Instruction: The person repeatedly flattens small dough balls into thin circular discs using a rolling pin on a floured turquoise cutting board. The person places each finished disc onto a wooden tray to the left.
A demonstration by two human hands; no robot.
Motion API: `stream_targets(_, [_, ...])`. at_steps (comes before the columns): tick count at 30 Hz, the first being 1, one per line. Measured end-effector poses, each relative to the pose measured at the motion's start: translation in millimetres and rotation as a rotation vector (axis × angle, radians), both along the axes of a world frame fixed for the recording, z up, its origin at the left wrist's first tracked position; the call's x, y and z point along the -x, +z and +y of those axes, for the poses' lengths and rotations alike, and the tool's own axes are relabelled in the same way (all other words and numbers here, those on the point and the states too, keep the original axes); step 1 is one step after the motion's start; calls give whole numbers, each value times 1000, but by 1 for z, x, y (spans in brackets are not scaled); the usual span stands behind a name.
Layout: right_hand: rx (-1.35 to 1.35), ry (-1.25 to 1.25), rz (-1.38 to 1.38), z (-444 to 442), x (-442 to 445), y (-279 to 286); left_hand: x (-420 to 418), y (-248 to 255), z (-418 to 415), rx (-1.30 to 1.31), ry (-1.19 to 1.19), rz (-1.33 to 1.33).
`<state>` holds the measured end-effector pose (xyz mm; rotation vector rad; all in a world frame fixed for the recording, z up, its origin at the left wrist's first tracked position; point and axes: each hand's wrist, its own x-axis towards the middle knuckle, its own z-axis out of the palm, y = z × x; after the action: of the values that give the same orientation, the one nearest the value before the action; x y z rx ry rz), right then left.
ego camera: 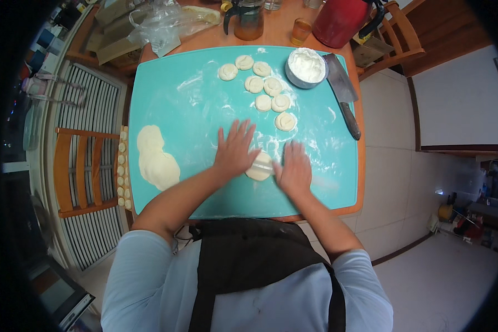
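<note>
A pale rolling pin (262, 167) lies across a flattened round of dough (257, 176) near the front of the turquoise mat (182, 108). On the pin's left part rests my left hand (233, 151), palm down with fingers spread. My right hand (294, 169), blurred, lies flat over its right part, and a faint streak of the pin shows beyond it. Several small floured dough discs (262, 103) sit past my hands. At the mat's left side are overlapping rolled dough sheets (159, 159).
A bowl of flour (306, 67) stands at the back right beside a cleaver (342, 85). Behind the mat are a glass teapot (249, 20), a glass of amber liquid (301, 32), a red kettle (338, 20) and a plastic bag (159, 25). More dough pieces (121, 170) line the left edge.
</note>
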<state>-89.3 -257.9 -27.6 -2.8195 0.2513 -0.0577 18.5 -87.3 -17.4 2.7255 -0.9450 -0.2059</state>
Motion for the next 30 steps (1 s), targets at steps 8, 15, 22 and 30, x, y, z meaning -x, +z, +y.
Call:
stream_targets(8, [-86,128,53,6,31,6,24,2,7,-62,-104,89])
stream_targets(15, [-177,305,-59,-4,49,15,2,8,-20,15,-139,451])
stream_targets(22, [-212,298,-10,-25,66,19,-13,24,28,-116,135,674])
stream_targets(30, [-89,222,-14,11,6,23,31,10,27,-113,221,61])
